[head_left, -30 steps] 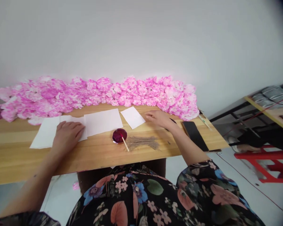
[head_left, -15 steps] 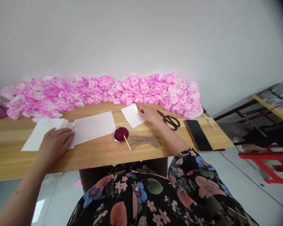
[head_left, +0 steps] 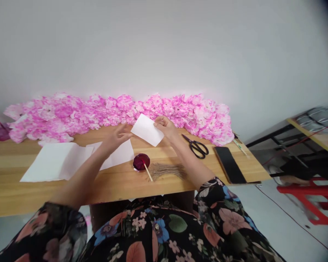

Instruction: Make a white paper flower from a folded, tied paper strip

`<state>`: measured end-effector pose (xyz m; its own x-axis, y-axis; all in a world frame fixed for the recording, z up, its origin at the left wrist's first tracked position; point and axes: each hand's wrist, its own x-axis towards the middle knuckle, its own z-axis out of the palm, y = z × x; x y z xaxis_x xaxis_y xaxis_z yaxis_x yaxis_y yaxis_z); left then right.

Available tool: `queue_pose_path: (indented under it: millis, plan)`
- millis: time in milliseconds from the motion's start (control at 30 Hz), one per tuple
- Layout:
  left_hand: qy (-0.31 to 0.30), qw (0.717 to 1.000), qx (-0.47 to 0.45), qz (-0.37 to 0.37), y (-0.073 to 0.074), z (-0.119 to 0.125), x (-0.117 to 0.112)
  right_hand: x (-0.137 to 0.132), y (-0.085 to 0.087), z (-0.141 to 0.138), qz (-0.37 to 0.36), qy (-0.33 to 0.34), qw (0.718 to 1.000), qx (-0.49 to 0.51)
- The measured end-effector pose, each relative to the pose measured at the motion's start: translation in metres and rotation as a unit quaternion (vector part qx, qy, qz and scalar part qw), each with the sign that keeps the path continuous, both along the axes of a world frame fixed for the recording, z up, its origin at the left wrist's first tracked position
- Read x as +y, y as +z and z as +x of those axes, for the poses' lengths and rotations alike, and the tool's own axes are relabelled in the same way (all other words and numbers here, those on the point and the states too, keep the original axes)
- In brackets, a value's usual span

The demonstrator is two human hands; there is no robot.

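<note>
A small white sheet of paper (head_left: 146, 130) is raised above the table, its right edge pinched by my right hand (head_left: 165, 127). My left hand (head_left: 118, 137) is just left of that sheet, fingers apart and holding nothing. Beneath my left forearm lie larger white paper sheets (head_left: 47, 162), one of them creased and partly covered by the arm. Nearer to me stands a shallow dish of dark red liquid (head_left: 141, 160), with a light stick (head_left: 148, 172) leaning out of it. To its right is a bundle of thin brown wires or stems (head_left: 168, 170).
Pink and white paper flowers (head_left: 120, 109) are heaped along the wall. Black-handled scissors (head_left: 196, 147) and a dark phone (head_left: 229, 165) lie on the right of the wooden table (head_left: 112, 187). A red stool (head_left: 303, 194) stands on the floor at right.
My left hand has left the larger sheets and moved right toward the small sheet. My right hand has lifted the small sheet off the table. The view has tilted slightly upward.
</note>
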<state>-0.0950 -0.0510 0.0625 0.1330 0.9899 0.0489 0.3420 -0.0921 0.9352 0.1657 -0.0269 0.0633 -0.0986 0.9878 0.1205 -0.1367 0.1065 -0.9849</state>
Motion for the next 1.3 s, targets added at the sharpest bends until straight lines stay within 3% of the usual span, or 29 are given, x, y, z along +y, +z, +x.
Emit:
queue_pose_path:
  millis: [100,167,367,567,867,1200,1300]
  plan:
    - [-0.104,0.982,-0.142,-0.066,-0.013,0.034,0.027,0.001,-0.002,-0.003,-0.021,-0.016,0.998,0.052]
    - [-0.134,0.961,-0.214,-0.111,-0.019,0.050,0.039,0.002,-0.007,-0.003,-0.028,-0.026,0.997,0.063]
    - [-0.044,0.934,-0.339,-0.106,-0.030,0.066,0.059,0.005,-0.027,0.005,-0.041,-0.042,0.996,0.069]
    - [-0.034,0.938,-0.340,-0.066,-0.037,0.060,0.062,0.002,-0.031,0.007,-0.050,0.004,0.997,0.058]
    - [-0.063,0.933,-0.349,-0.064,-0.045,0.064,0.062,-0.007,-0.028,0.006,-0.049,-0.018,0.999,-0.014]
    - [-0.053,0.941,-0.330,-0.058,-0.047,0.067,0.061,-0.006,-0.033,0.005,-0.059,0.001,0.998,-0.006]
    - [-0.015,0.956,-0.294,0.010,-0.046,0.067,0.064,-0.007,-0.033,0.005,-0.053,-0.016,0.998,0.008]
